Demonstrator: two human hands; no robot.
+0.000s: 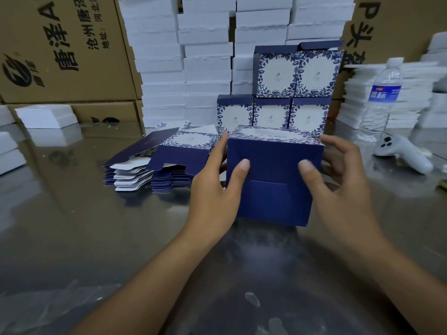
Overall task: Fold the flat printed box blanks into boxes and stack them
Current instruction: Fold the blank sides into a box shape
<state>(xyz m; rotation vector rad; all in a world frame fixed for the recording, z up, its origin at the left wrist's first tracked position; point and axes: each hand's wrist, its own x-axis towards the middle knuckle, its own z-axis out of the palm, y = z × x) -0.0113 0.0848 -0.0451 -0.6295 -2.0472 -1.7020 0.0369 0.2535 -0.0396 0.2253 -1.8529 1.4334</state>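
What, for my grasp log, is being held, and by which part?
The blue printed box: left hand grips its left side, right hand its right side, both thumbs pressing the plain blue face toward the camera.

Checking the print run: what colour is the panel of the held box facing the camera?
Plain dark blue on the box; head view.

I see open table (96, 238) near me on the left; flat blanks (154, 165) ahead-left, stacked boxes (290, 93) behind them, and a bottle (379, 100) and controller (404, 153) crowd the right.
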